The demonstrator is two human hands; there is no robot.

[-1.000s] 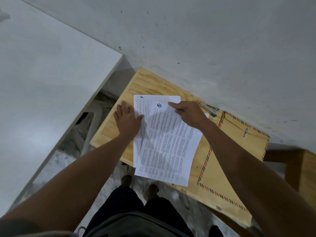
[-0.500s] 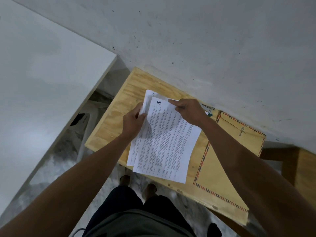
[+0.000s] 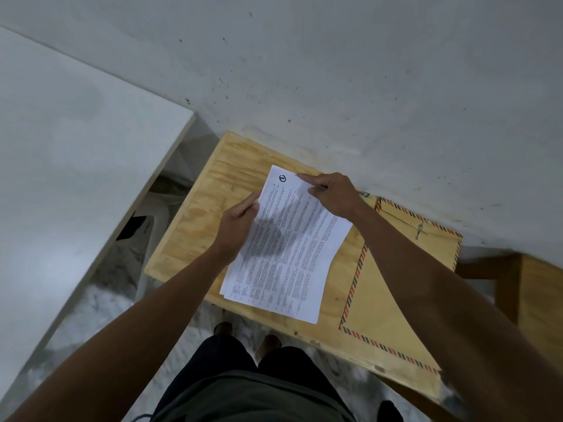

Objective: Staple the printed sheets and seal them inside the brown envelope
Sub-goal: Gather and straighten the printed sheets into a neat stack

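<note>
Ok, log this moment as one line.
stage: squaring sheets | left hand: grips printed sheets | right hand: pinches top edge | brown envelope: on wooden table, empty | stapling: not yet

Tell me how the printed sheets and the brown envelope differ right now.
The printed sheets are white with columns of small text; the brown envelope is tan with a red and dark striped border. The sheets are held by the left hand and right hand; the envelope lies flat, with neither hand on it. The envelope looks larger than the sheets. Both are over the wooden table, side by side.
</note>
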